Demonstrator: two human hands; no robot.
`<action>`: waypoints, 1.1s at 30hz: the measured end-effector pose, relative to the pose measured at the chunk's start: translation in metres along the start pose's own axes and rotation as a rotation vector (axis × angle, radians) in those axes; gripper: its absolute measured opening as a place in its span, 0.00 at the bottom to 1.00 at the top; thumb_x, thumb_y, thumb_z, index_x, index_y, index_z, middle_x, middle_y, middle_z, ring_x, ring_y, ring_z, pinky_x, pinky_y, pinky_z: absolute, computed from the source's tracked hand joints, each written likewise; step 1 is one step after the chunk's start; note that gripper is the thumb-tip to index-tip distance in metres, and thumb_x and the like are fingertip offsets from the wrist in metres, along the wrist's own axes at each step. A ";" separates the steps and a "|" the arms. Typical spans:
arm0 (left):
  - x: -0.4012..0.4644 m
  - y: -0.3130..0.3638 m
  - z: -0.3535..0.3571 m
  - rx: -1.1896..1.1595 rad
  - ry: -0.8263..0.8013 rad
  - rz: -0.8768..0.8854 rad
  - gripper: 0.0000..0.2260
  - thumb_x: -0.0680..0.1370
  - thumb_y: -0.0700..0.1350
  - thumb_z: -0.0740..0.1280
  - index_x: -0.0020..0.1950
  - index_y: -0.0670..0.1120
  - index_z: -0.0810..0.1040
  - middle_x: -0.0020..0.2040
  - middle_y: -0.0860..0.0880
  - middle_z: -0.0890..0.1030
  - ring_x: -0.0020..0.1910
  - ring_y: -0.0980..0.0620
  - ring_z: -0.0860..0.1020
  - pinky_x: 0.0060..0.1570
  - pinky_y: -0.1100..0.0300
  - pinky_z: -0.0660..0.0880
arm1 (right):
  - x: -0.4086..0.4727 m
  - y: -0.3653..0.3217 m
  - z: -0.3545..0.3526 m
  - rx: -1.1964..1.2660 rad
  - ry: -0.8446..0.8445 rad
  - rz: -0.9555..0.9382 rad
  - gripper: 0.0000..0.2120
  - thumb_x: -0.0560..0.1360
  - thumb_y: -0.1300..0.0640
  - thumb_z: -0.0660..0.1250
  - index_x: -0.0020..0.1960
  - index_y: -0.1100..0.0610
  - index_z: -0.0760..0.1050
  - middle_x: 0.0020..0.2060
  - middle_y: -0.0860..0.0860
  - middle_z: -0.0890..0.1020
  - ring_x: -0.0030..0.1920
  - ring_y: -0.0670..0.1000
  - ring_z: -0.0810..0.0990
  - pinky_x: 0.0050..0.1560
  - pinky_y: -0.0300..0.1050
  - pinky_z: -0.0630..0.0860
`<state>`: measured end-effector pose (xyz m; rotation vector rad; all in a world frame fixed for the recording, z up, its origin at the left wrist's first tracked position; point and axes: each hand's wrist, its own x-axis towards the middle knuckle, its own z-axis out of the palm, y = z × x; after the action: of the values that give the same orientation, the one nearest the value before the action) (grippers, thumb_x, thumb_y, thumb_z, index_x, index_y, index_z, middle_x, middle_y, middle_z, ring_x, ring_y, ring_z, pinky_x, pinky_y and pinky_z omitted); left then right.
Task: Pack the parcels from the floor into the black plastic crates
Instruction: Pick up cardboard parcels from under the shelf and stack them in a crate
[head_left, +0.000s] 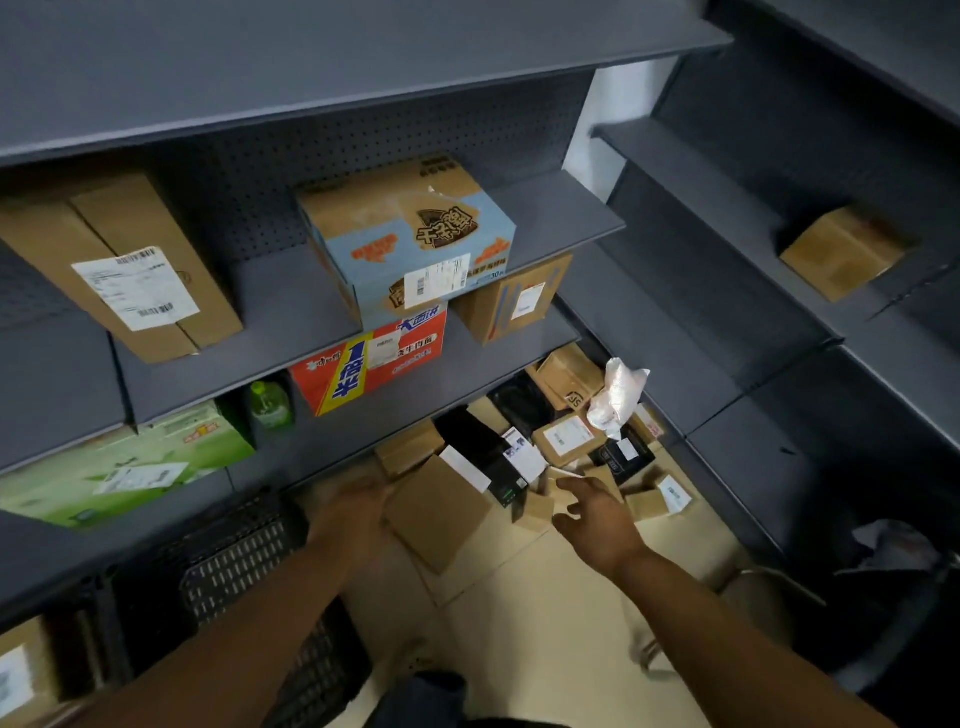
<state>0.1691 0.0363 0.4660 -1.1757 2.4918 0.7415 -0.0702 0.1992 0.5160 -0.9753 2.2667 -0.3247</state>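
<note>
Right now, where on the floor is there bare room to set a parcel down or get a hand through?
Bare floor tiles lie between the black crate and the right shelving base, below the right hand. Past both hands, the parcel pile is crowded, boxes overlapping up to the corner. The left hand is at a cardboard box.

Both arms extended; left hand (358, 506) blurred, right hand (597, 512) spread.

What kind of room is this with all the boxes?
Probably a parcel storeroom or pickup point: grey metal shelves hold labelled cardboard boxes, a heap of small parcels lies on the floor, and a black plastic crate stands nearby.
</note>
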 end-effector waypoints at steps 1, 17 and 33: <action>0.007 -0.001 0.000 -0.006 -0.006 -0.012 0.21 0.80 0.46 0.59 0.73 0.45 0.63 0.72 0.45 0.67 0.70 0.47 0.66 0.67 0.57 0.64 | 0.009 -0.001 0.000 -0.008 -0.015 -0.001 0.22 0.75 0.59 0.66 0.68 0.55 0.69 0.65 0.53 0.70 0.56 0.53 0.78 0.55 0.40 0.73; 0.088 0.015 0.065 -0.295 -0.032 -0.415 0.22 0.79 0.43 0.60 0.73 0.51 0.64 0.73 0.50 0.64 0.71 0.50 0.64 0.66 0.58 0.64 | 0.181 0.036 0.032 -0.136 -0.421 -0.136 0.19 0.74 0.58 0.67 0.64 0.55 0.70 0.60 0.55 0.76 0.61 0.56 0.76 0.59 0.50 0.73; 0.225 -0.023 0.286 -0.507 -0.007 -0.697 0.26 0.77 0.44 0.62 0.74 0.54 0.61 0.67 0.52 0.70 0.62 0.52 0.71 0.58 0.59 0.71 | 0.374 0.134 0.220 -0.325 -0.541 -0.218 0.21 0.78 0.60 0.61 0.71 0.56 0.66 0.66 0.57 0.72 0.64 0.56 0.73 0.60 0.46 0.72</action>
<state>0.0567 0.0427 0.1192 -2.0360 1.7054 1.1650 -0.1978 0.0288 0.1153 -1.2970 1.7482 0.2096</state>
